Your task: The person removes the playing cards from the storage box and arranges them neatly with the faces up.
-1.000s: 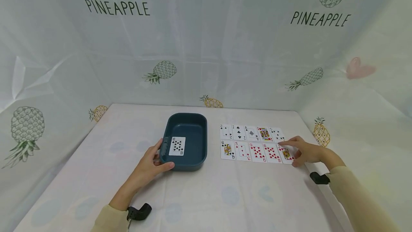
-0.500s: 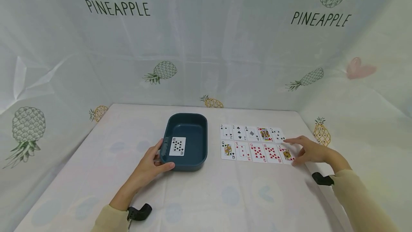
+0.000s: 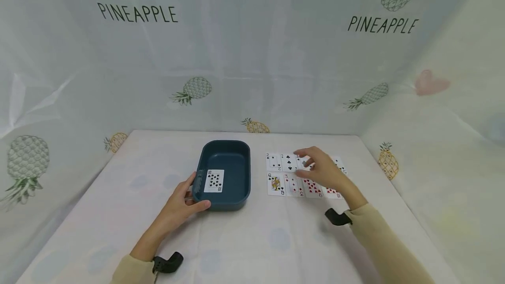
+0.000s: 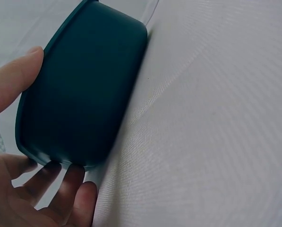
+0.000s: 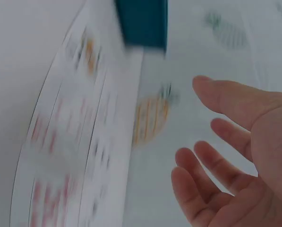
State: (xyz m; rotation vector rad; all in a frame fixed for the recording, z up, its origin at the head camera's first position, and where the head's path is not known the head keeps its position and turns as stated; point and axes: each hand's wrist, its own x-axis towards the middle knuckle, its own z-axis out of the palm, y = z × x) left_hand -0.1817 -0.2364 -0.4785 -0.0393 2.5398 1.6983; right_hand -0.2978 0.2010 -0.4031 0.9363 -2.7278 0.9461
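Note:
In the head view, my left hand [image 3: 178, 204] grips the near left corner of a dark blue tray [image 3: 232, 168], thumb at the near rim and fingers along the left wall. Flat inside the tray lies a ten of spades [image 3: 214, 181]. My right hand [image 3: 322, 169] hovers over two rows of face-up playing cards, holding nothing; its fingers are loosely bent and apart in the right wrist view. It hides several cards. Left of it show a two [image 3: 274, 162], a three of clubs [image 3: 289, 162], a queen [image 3: 275, 183] and a three of diamonds [image 3: 293, 185].
A white cloth covers the table [image 3: 244, 249]. Behind it hangs a pineapple-print curtain [image 3: 256, 56], which also runs down both sides. A black wrist device [image 3: 168, 263] sits on the left wrist, another wrist device [image 3: 337, 217] on the right.
My right hand has left the right end of the card rows and moved left over their middle, lifted off the cards. My left hand stays at the tray. The head view has shifted slightly.

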